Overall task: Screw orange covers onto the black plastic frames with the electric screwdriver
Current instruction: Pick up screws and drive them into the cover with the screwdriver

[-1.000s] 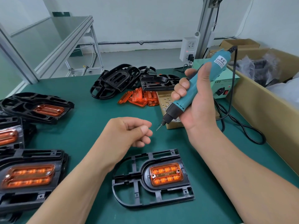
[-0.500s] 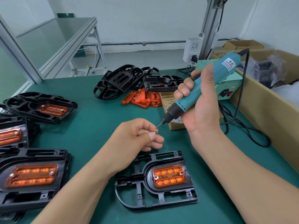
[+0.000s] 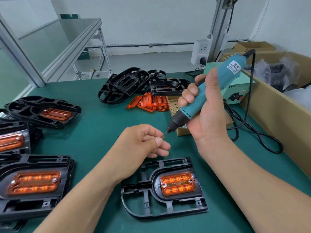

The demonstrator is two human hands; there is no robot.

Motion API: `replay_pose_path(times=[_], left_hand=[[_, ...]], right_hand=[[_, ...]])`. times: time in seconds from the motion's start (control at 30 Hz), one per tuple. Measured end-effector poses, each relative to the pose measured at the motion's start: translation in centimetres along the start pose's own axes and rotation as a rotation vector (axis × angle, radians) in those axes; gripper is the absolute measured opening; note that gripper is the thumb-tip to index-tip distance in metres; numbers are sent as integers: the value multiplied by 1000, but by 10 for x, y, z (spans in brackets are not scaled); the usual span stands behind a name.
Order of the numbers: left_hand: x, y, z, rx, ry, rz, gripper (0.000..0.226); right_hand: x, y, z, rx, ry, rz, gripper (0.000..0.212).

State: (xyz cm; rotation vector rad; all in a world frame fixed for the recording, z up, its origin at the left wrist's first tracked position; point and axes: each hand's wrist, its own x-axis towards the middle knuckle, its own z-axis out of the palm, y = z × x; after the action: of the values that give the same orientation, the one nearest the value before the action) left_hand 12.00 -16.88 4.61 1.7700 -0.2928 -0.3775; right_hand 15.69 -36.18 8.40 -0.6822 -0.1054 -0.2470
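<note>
Left hand pinches a screw at the tip of the electric screwdriver, which my right hand grips. I judge several frames finished, the front orange cover not yet fastened, more waiting.

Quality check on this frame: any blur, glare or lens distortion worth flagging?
Head view: light even, shadows soft; wide-angle lens tilts the aluminium post; stacked frames at the left edge smeared; orange cover glints yet stays readable; left hand, right hand and electric screwdriver sharp, the pinched screw tiny but visible.

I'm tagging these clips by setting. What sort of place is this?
Most likely a factory assembly bench: a corded electric screwdriver in the right hand, stacked black frames, and a pile of loose orange covers.
</note>
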Motion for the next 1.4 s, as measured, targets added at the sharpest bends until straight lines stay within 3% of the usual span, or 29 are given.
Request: replay_pose_path(times=[0.3, 0.57, 0.7, 0.87, 1.0, 1.23, 1.4], left_hand=[[-2, 0, 2, 180, 91, 88, 15], [-6, 5, 4, 194, -13, 113, 21], [-10, 11, -5, 255, -115, 81, 47], [-18, 18, -26, 479, -230, 2, 52], [-22, 22, -33, 643, -347, -15, 46], [-23, 26, -30, 618, -407, -4, 21], [-24, 29, -28, 574, -420, -14, 37]], right_hand=[[-1, 4, 4, -65, 85, 12, 36], [0, 0, 4, -31, 73, 57, 38], [-1, -3, 3, -6, 42, 77, 39], [-7, -8, 7, -14, -82, 122, 40], [-17, -8, 13, -56, -280, 188, 36], [-40, 3, 20, -79, -578, 321, 39], [-47, 7, 23, -107, -634, 358, 42]])
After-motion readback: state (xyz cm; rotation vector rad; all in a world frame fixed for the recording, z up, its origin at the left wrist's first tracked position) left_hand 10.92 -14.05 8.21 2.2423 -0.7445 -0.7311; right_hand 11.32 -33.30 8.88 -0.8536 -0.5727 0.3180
